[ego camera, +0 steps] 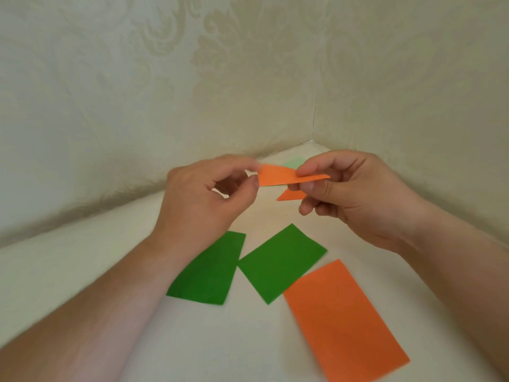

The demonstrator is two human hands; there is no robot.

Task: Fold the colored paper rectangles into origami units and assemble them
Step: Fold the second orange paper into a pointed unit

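Orange paper, partly folded into a slanted strip, is held in the air between two hands above a white tabletop, near the corner where two cream patterned walls meet. On the strip's left end, the left hand pinches it between thumb and forefinger, the other fingers curled loosely underneath. Gripping the right end, the right hand has its thumb on top and its forefinger pressed below, the remaining fingers folded in toward the palm. A second orange point shows just below the strip, partly hidden by the right fingers; whether it is part of the same sheet cannot be told. Behind the hands, near the wall corner, a pale green scrap lies on the table, mostly hidden. Closer to the viewer, three flat rectangles lie on the table. A green rectangle on the left is partly covered by the left wrist. A second green rectangle lies beside it, their corners nearly touching. An orange rectangle lies to the right, its upper corner just beside the second green one. Both bare forearms reach in from the bottom edge.
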